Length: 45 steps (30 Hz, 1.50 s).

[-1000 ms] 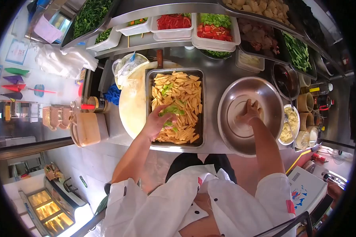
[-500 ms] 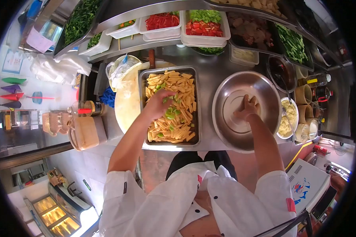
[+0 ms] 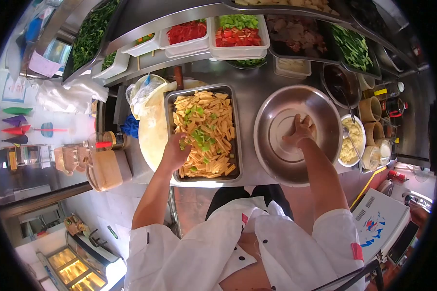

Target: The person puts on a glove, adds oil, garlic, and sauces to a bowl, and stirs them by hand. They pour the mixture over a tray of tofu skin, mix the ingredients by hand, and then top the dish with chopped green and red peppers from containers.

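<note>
A metal tray [image 3: 237, 145] holds many yellow strips [image 3: 218, 104], which look like cut tofu-skin sticks. Chopped green pepper [image 3: 202, 138] lies scattered over them. Over the tray's left side, my left hand [image 3: 176, 152] has its fingers curled, with green pepper pieces showing at the fingertips. To the right stands a wide steel bowl [image 3: 277, 162]. Inside that bowl, my right hand [image 3: 302, 132] is spread with its fingers apart, and I see nothing held in it.
A round cutting board [image 3: 150, 131] sits left of the tray, with a brown handle [image 3: 178, 77] behind it. At the right are a bowl of yellowish paste [image 3: 355, 140] and a dark sauce bowl [image 3: 342, 80]. Food tubs [image 3: 240, 52] line the shelf above.
My left hand has moved from over the tray's middle to its left side. More green pepper lies on the strips. My right hand stays in the bowl, and the view has shifted slightly.
</note>
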Tool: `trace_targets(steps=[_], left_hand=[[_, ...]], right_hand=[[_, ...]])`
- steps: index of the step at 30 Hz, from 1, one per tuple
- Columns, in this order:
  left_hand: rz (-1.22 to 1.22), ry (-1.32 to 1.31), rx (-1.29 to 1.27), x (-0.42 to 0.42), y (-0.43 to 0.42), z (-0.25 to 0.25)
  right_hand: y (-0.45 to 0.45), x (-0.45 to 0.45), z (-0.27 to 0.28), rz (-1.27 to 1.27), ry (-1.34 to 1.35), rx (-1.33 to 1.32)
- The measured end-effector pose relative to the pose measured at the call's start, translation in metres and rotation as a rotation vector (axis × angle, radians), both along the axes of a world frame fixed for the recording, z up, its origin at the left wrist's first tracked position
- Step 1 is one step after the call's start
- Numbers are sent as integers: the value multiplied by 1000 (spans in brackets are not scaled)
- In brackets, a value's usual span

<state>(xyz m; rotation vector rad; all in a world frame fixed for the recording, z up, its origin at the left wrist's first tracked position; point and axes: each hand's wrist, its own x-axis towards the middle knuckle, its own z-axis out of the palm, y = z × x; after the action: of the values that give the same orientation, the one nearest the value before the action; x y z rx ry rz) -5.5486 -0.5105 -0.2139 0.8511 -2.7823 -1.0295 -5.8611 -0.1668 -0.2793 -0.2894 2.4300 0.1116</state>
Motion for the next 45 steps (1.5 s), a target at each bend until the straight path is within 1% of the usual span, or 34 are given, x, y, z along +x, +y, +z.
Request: trace_targets(steps=[1,4,5,8,10,12,14,15,17,18,20,21,24,25,26,28,29,31,32,34,35,37,41,43,45], left_hand=[[38,-85,102,1,7,10],[-9,-65,94,12,22,13],[6,-147,128,15,26,17],[-47,-192,130,14,32,29],[-69,-153,119,6,27,23],[-90,-115,107,-6,23,20],[-182,-9,-90,-22,26,20],[-177,-8,-89,-27,25,17],[-275,-1,-296,-37,20,6],[-274,-2,-295,-43,14,1],[-206,76,-170,-54,-1,-7],[-102,94,-112,-58,-4,-9],[-87,124,-181,-58,-16,-6],[-69,111,-137,-56,-17,-5],[-76,109,-139,-53,-18,-3],[-185,67,-154,-47,-16,-1],[-190,63,-153,-44,-13,-1],[-56,135,-187,-40,-8,3],[-57,135,-186,-39,-7,6],[-77,21,-164,-34,-4,14],[-75,19,-161,-31,1,18],[-46,-157,63,-24,15,25],[-120,-83,77,-7,21,24],[-156,-69,21,0,19,27],[-149,-62,29,5,15,26]], right_hand=[[-2,0,3,-21,-19,-6],[-1,0,0,-24,-17,-17],[-1,-1,0,-18,-16,-17],[0,-2,-7,-1,-25,5],[0,-2,-12,77,18,68],[-1,-1,-13,87,24,82],[-1,-1,-13,95,33,96],[-1,-2,-14,102,29,95],[0,-3,-14,108,27,94],[1,-2,-12,95,22,80],[4,0,-13,78,16,65],[4,-1,-16,95,31,66],[5,-2,-15,86,25,60],[4,-2,-11,70,7,53],[3,-1,-11,63,4,51],[4,2,-9,23,12,23],[4,3,-7,18,7,24],[2,2,-2,19,-2,33],[1,1,-4,19,-2,34],[2,2,-6,32,9,42],[2,2,-6,34,7,44],[-1,6,0,6,25,22],[2,1,-7,59,28,66],[3,3,-1,82,33,2],[5,1,-10,95,50,-4]])
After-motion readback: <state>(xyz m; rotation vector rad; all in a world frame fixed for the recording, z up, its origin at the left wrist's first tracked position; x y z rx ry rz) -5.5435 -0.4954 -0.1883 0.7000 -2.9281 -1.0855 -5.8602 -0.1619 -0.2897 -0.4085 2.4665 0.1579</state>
